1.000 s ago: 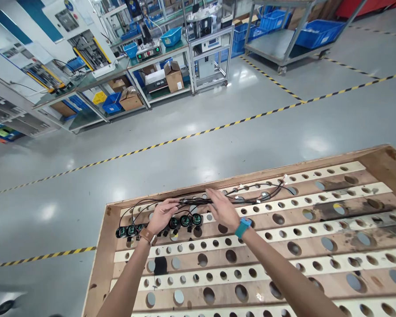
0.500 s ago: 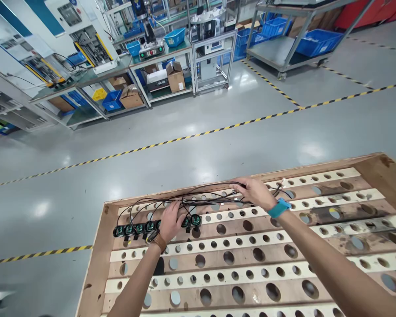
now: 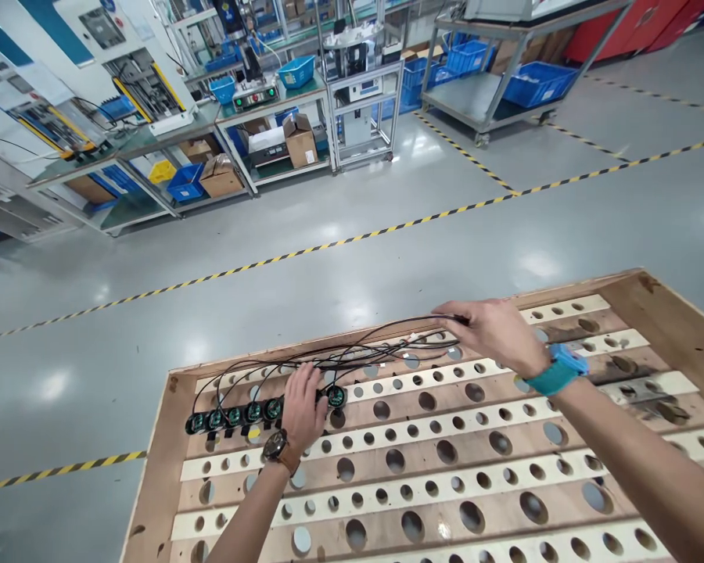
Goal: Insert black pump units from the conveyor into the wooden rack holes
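A row of round black parts with green faces sits along the back left of a wooden rack with rows of holes. From them, thin black cables run to the right in a loose bundle, some ending in small white tags. My left hand lies flat over the row, its fingers stretched out to the cables and covering part of the row. Over the rack's back edge, my right hand is closed around the black cables, holding them slightly raised. Its fingertips are partly hidden.
Several rows of holes fill the rack, framed by low wooden walls. Behind it lies a grey floor with yellow-black tape. Further back stand workbenches with machines, a cardboard box, blue bins and a metal cart.
My right hand has moved right, drawing the cables along with it. My left hand stays over the row of round parts. The whole view has shifted slightly.
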Motion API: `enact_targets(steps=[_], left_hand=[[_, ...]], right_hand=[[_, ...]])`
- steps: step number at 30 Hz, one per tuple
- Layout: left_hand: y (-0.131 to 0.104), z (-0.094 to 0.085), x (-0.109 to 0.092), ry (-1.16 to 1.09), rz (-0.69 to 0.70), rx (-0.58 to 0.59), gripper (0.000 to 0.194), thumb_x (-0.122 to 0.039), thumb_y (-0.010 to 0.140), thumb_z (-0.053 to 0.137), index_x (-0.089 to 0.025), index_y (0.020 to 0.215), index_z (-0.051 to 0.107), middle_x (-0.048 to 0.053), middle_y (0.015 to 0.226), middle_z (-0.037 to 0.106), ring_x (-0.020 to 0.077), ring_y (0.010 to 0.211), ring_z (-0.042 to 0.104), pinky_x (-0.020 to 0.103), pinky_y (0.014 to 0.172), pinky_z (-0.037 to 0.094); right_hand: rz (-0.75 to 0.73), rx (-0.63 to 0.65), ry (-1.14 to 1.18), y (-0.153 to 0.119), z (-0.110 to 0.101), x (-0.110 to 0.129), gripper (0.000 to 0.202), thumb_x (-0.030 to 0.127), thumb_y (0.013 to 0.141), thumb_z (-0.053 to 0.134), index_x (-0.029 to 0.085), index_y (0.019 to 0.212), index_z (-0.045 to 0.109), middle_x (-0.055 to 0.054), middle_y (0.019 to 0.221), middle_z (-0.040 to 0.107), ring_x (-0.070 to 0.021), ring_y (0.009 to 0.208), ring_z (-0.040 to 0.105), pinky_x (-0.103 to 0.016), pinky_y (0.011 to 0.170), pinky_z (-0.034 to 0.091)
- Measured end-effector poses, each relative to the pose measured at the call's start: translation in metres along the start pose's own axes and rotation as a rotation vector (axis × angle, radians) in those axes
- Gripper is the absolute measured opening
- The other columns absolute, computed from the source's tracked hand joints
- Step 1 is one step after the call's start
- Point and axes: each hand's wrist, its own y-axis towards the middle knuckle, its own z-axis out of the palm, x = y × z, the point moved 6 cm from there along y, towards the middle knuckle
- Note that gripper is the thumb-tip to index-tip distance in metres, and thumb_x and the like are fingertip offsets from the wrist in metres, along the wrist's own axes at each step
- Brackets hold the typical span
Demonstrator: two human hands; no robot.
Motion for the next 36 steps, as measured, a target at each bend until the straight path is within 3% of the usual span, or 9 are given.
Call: enact_targets(steps=[4, 8, 15, 20, 23, 26, 29, 32, 36], left_hand=[[0.002, 0.013, -0.036, 0.066, 0.211, 0.099, 0.049, -0.033, 0.100, 0.049, -0.018, 0.147, 0.050, 0.019, 0.157, 0.052, 0.0369, 0.151, 0.042, 0.058, 0.122, 0.037], [0.003, 0.029, -0.040, 0.152, 0.117, 0.162, 0.044, -0.026, 0.097, 0.051, -0.017, 0.140, 0.053, 0.021, 0.155, 0.052, 0.0393, 0.146, 0.047, 0.061, 0.117, 0.041], [0.002, 0.037, -0.043, 0.197, 0.029, 0.186, 0.038, -0.022, 0.094, 0.057, -0.017, 0.132, 0.056, 0.021, 0.142, 0.060, 0.0382, 0.134, 0.056, 0.060, 0.110, 0.046], [0.000, 0.042, -0.043, 0.189, -0.029, 0.209, 0.042, -0.024, 0.095, 0.059, -0.018, 0.136, 0.054, 0.019, 0.135, 0.062, 0.0356, 0.126, 0.059, 0.058, 0.106, 0.048], [0.001, 0.042, -0.043, 0.182, -0.069, 0.209, 0.042, -0.024, 0.095, 0.059, -0.019, 0.137, 0.055, 0.018, 0.127, 0.063, 0.0354, 0.121, 0.060, 0.060, 0.106, 0.048], [0.003, 0.041, -0.045, 0.187, -0.095, 0.205, 0.041, -0.025, 0.096, 0.059, -0.018, 0.136, 0.056, 0.017, 0.120, 0.065, 0.0352, 0.113, 0.062, 0.064, 0.106, 0.047], [0.002, 0.038, -0.050, 0.202, -0.091, 0.204, 0.045, -0.028, 0.096, 0.059, -0.016, 0.139, 0.055, 0.019, 0.121, 0.065, 0.0365, 0.114, 0.063, 0.067, 0.108, 0.046], [-0.005, 0.025, -0.048, 0.179, -0.056, 0.172, 0.052, -0.034, 0.096, 0.057, -0.018, 0.146, 0.050, 0.022, 0.140, 0.059, 0.0395, 0.135, 0.053, 0.069, 0.116, 0.039], [-0.023, -0.020, 0.011, 0.113, -0.244, 0.010, 0.050, -0.036, 0.101, 0.042, -0.016, 0.146, 0.050, 0.023, 0.155, 0.052, 0.0381, 0.149, 0.042, 0.068, 0.123, 0.032]], right_hand=[[0.020, 0.163, -0.079, 0.003, 0.011, 0.009, 0.035, 0.051, 0.101, 0.050, 0.031, 0.103, 0.079, -0.001, 0.081, 0.079, -0.0208, 0.071, 0.069, -0.030, 0.059, 0.037], [-0.094, 0.198, -0.410, 0.010, 0.019, -0.013, 0.031, 0.041, 0.101, 0.051, 0.024, 0.093, 0.075, -0.008, 0.088, 0.076, -0.0240, 0.077, 0.065, -0.033, 0.057, 0.027], [-0.199, 0.091, -0.402, -0.023, 0.076, -0.126, 0.030, 0.015, 0.096, 0.039, 0.021, 0.090, 0.068, -0.017, 0.091, 0.072, -0.0328, 0.096, 0.064, -0.044, 0.079, 0.045], [0.250, -0.268, -0.408, -0.067, 0.087, -0.193, 0.066, 0.052, 0.099, 0.017, 0.013, 0.136, 0.055, -0.032, 0.106, 0.062, -0.0561, 0.110, 0.058, -0.070, 0.083, 0.045], [0.317, -0.178, -0.318, -0.080, 0.109, -0.170, 0.076, 0.053, 0.099, 0.019, 0.002, 0.152, 0.038, -0.041, 0.123, 0.056, -0.0617, 0.116, 0.056, -0.072, 0.083, 0.047], [0.114, -0.050, -0.235, -0.080, 0.146, -0.110, 0.066, 0.041, 0.100, 0.026, -0.003, 0.144, 0.048, -0.041, 0.133, 0.057, -0.0543, 0.123, 0.059, -0.067, 0.096, 0.052], [-0.056, -0.007, -0.146, -0.074, 0.181, -0.052, 0.055, 0.035, 0.102, 0.031, 0.006, 0.140, 0.058, -0.030, 0.144, 0.059, -0.0439, 0.135, 0.056, -0.064, 0.111, 0.048], [0.075, -0.083, -0.068, -0.069, 0.197, -0.023, 0.055, 0.033, 0.104, 0.029, 0.005, 0.141, 0.057, -0.030, 0.152, 0.053, -0.0442, 0.141, 0.050, -0.068, 0.113, 0.046], [0.245, -0.172, 0.137, -0.082, 0.212, 0.016, 0.057, 0.036, 0.105, 0.030, -0.002, 0.139, 0.055, -0.035, 0.152, 0.048, -0.0467, 0.147, 0.043, -0.068, 0.118, 0.043]])
